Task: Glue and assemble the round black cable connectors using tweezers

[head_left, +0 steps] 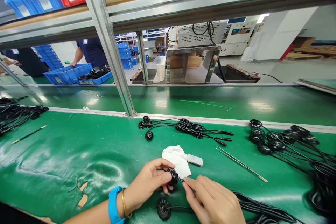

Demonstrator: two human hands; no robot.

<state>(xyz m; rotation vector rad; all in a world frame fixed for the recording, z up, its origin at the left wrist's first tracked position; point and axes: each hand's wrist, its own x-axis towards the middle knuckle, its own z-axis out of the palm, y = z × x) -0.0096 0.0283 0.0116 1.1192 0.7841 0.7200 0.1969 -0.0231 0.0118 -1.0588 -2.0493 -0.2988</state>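
My left hand [152, 178] is closed around a small black round cable head [172, 176], held just above the green bench. At its right side, the fingertips of my right hand [210, 197] pinch a thin dark strand [180, 179] that meets the head; whether it is cable or a tool I cannot tell. Below, a second black round head [163, 208] lies on the bench, its cable running under my right hand. Just behind my hands are a crumpled white cloth [177, 159] and a small translucent bottle [194, 160] touching it.
Coiled cables with round heads [190, 127] lie behind; more heads [273, 140] and cables are at right. Thin sticks [241, 164] rest between. A metal post [112, 52] rises from the bench. Across the line, a person [91, 50] stands by blue bins [68, 73].
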